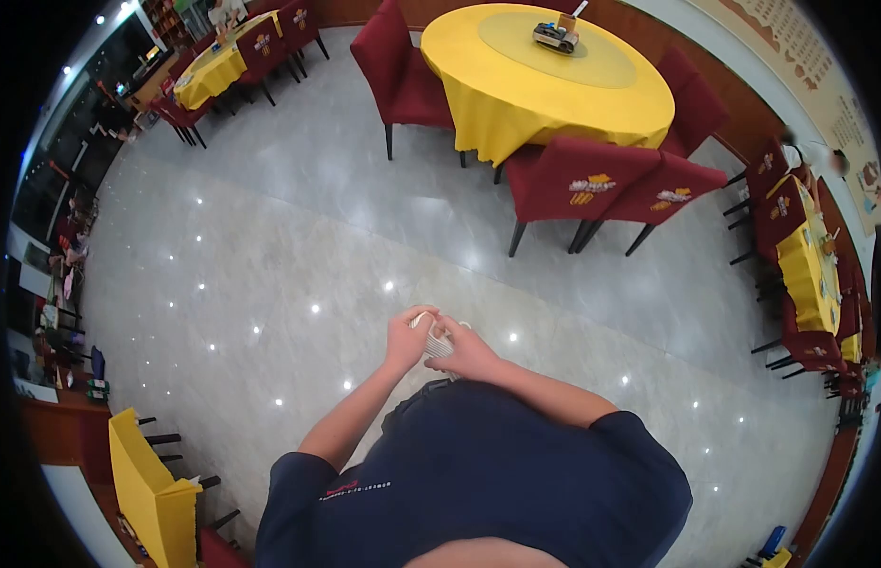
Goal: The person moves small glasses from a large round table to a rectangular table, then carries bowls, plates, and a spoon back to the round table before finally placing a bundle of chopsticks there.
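Both hands meet in front of my waist, close around a small white ribbed cloth (pixel 439 346). My left hand (pixel 411 337) has its fingers curled over the cloth's upper left side. From the other side, my right hand (pixel 470 352) pinches it, with the thumb low and the fingers bent over the top. A bit of white shows above the right knuckles too. Part of the cloth is hidden by the fingers, and I cannot tell its exact kind.
Ahead stands a round table with a yellow cloth (pixel 502 90), ringed by dark red chairs (pixel 584 185). More yellow-covered tables stand at far left (pixel 213 71) and right (pixel 806 270), each with a person beside it. A yellow-draped table (pixel 152 483) is at lower left. Shiny grey tiles (pixel 270 246) surround me.
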A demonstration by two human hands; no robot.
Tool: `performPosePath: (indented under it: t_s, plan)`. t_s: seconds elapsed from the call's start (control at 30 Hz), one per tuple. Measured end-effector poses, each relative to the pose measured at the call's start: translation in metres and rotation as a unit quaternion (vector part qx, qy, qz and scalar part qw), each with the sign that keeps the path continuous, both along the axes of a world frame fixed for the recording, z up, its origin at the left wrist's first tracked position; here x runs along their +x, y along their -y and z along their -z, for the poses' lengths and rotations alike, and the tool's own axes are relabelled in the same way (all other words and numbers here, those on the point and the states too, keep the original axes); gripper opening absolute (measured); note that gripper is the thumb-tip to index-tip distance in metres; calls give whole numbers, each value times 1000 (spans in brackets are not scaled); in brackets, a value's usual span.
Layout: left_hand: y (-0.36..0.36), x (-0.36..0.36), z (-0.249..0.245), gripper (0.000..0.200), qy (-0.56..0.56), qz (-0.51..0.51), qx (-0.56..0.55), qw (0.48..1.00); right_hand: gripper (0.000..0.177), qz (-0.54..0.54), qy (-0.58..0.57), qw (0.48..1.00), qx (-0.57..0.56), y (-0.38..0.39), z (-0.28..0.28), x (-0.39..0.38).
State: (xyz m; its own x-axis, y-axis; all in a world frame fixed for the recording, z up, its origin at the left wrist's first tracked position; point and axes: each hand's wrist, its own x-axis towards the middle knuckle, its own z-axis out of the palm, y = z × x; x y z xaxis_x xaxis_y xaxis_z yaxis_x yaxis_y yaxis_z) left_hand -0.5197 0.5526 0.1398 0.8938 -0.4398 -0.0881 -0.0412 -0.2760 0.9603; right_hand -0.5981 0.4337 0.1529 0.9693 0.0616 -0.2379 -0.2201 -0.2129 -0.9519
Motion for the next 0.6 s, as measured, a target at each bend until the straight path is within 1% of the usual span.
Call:
performPosePath:
  t_s: [0.03, 0.1, 0.2, 0.27, 0.3, 0.33, 0.37, 0.4, 0.43, 0.5, 0.53, 0.6]
  plan:
    - [7, 20, -6, 18, 2, -2, 4, 1000, 39, -7, 11, 1000, 8, 9, -6, 24]
    - [20, 54, -13, 18, -32, -46, -23, 998, 39, -12, 22, 999, 22, 27, -13, 62]
    - [37, 91, -19, 18, -4, -44, -31, 999, 37, -26, 22, 999, 23, 46, -23, 103]
    - [51, 111, -14, 18, -27, -41, -29, 998, 37, -41, -5, 996, -76, 62, -28, 124]
    - [60, 121, -11, 18, -41, -37, -33, 998, 37, -42, -11, 996, -79, 69, -23, 131]
    - [69, 129, -9, 18, -45, -36, -38, 998, 37, -22, 19, 998, -60, 76, -16, 136]
    - [78, 136, -5, 18, -81, -40, -47, 995, 36, 0, 50, 998, -42, 85, -11, 144]
    - [90, 147, -2, 18, -117, -43, -56, 991, 36, 2, 47, 998, -49, 98, -12, 155]
    - [102, 157, 2, 18, -122, -39, -61, 990, 37, 12, 26, 998, -54, 109, -14, 164]
    - [128, 186, 11, 17, -80, -13, -53, 995, 38, 29, 6, 998, -60, 128, -12, 187]
    - [138, 201, 14, 17, -80, -6, -57, 995, 38, 50, 17, 995, -87, 137, -9, 197]
    - [165, 236, 20, 17, -62, 50, -59, 995, 38, 85, 32, 988, -128, 158, -8, 226]
